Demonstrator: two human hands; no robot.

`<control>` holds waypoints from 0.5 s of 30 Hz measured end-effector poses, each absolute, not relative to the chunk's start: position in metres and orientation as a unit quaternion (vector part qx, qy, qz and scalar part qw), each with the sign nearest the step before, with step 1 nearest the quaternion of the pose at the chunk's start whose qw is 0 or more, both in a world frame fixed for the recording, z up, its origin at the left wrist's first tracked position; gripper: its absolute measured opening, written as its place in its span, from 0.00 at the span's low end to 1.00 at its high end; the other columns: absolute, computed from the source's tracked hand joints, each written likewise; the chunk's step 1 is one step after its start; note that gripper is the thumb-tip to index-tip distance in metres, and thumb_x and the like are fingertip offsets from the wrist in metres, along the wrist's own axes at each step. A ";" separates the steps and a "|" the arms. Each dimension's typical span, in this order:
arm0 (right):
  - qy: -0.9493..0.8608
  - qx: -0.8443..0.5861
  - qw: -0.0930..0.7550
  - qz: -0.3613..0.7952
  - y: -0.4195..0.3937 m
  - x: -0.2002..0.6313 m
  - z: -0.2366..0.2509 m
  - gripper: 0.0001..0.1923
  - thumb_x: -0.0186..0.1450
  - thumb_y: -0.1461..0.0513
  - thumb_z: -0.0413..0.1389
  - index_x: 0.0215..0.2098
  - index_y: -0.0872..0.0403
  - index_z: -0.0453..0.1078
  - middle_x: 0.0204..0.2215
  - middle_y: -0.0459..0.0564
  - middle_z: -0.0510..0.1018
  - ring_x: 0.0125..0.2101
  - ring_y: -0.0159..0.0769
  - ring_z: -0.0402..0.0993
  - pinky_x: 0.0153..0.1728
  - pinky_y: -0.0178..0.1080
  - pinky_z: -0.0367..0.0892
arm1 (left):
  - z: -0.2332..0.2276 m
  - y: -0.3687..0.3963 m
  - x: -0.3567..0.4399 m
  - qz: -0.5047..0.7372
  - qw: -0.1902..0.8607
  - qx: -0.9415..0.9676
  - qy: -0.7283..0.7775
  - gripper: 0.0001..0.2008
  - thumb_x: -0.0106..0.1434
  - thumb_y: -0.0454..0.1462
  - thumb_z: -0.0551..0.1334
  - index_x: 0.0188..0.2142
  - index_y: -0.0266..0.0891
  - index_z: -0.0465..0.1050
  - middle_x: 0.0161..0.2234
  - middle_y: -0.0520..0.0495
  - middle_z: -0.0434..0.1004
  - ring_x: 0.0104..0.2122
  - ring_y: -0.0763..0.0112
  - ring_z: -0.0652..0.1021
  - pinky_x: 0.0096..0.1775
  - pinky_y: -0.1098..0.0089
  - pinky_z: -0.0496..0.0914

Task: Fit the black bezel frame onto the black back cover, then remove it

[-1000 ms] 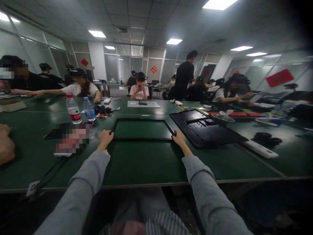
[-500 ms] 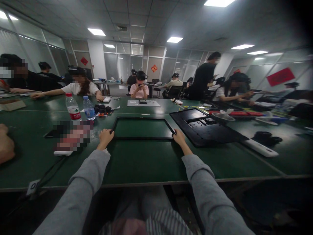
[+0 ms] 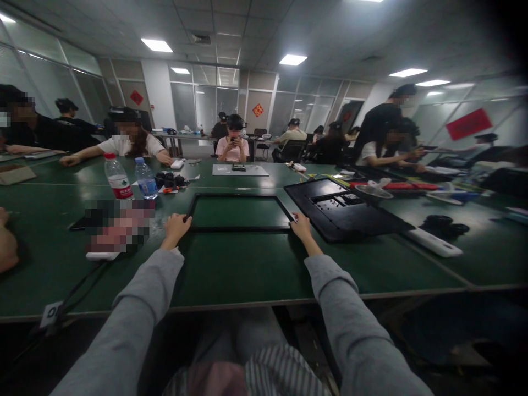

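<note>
A thin black rectangular frame (image 3: pixel 241 229), like a monitor bezel, lies at or just over the green table (image 3: pixel 247 275) in front of me. My left hand (image 3: pixel 177 226) is closed on its left side near the front corner. On the opposite side, my right hand (image 3: pixel 301 225) grips it near the right front corner. Through the frame's opening the green tabletop shows. Just to the right of my right hand lies a large black panel (image 3: pixel 350 220) with a cut-out, like a monitor's back shell.
Two bottles, one red-capped (image 3: pixel 119 177) and one blue-capped (image 3: pixel 146 179), stand at left behind a pixelated item (image 3: pixel 119 228). Right of the black panel lie a white bar (image 3: pixel 435 243) and a dark object (image 3: pixel 443 225). Several people sit around; another person's hand (image 3: pixel 7 242) rests at far left.
The whole view has shifted slightly. Both hands keep their hold on the frame, which stays in nearly the same place. In the background, a standing person has moved right.
</note>
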State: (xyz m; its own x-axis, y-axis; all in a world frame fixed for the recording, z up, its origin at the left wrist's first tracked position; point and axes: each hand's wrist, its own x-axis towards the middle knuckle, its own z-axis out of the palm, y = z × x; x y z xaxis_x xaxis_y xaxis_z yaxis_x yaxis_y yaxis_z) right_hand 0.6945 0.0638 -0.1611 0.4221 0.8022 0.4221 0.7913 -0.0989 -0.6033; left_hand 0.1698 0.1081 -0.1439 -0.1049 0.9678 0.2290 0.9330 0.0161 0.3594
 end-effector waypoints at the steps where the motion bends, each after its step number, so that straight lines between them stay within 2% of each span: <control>1: -0.535 -0.742 0.404 0.008 0.064 0.694 -0.161 0.29 0.56 0.67 0.53 0.55 0.59 0.76 0.46 0.61 0.80 0.51 0.50 0.75 0.61 0.53 0.66 | -0.144 0.108 0.170 0.216 0.047 0.669 0.709 0.29 0.73 0.51 0.53 0.61 0.37 0.78 0.60 0.28 0.75 0.60 0.40 0.72 0.57 0.47 0.68; 5: -0.535 -0.746 0.396 0.021 0.061 0.690 -0.158 0.30 0.59 0.67 0.51 0.59 0.60 0.74 0.48 0.62 0.80 0.53 0.50 0.74 0.61 0.52 0.66 | -0.143 0.108 0.173 0.230 0.062 0.673 0.700 0.32 0.74 0.54 0.51 0.63 0.37 0.75 0.63 0.27 0.72 0.63 0.37 0.69 0.59 0.40 0.65; 9: -0.499 -0.779 0.379 -0.022 0.053 0.688 -0.146 0.31 0.63 0.65 0.50 0.65 0.61 0.69 0.59 0.67 0.74 0.62 0.57 0.65 0.62 0.57 0.63 | -0.139 0.102 0.183 0.256 0.077 0.696 0.667 0.34 0.73 0.58 0.52 0.68 0.42 0.71 0.67 0.30 0.68 0.66 0.36 0.65 0.62 0.35 0.60; 13: -0.363 -0.822 0.423 -0.116 0.039 0.703 -0.128 0.34 0.62 0.64 0.51 0.67 0.59 0.64 0.65 0.69 0.65 0.66 0.62 0.57 0.62 0.63 0.60 | -0.131 0.090 0.194 0.252 0.086 0.764 0.588 0.39 0.65 0.63 0.61 0.68 0.46 0.70 0.71 0.36 0.62 0.69 0.38 0.63 0.64 0.41 0.61; 15: -0.264 -0.834 0.464 -0.143 0.030 0.716 -0.120 0.36 0.61 0.65 0.51 0.69 0.57 0.61 0.67 0.69 0.61 0.67 0.62 0.56 0.62 0.64 0.60 | -0.127 0.084 0.197 0.244 0.090 0.788 0.558 0.40 0.59 0.66 0.65 0.64 0.49 0.75 0.67 0.38 0.68 0.66 0.40 0.67 0.63 0.44 0.64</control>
State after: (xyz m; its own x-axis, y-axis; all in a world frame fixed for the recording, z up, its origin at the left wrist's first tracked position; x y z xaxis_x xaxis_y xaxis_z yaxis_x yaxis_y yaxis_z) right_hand 0.7164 0.0296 -0.1201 0.8202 0.3072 0.4825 0.5720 -0.4302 -0.6984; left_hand 0.1966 0.0845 -0.1269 0.2575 0.9235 0.2844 0.8352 -0.3607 0.4152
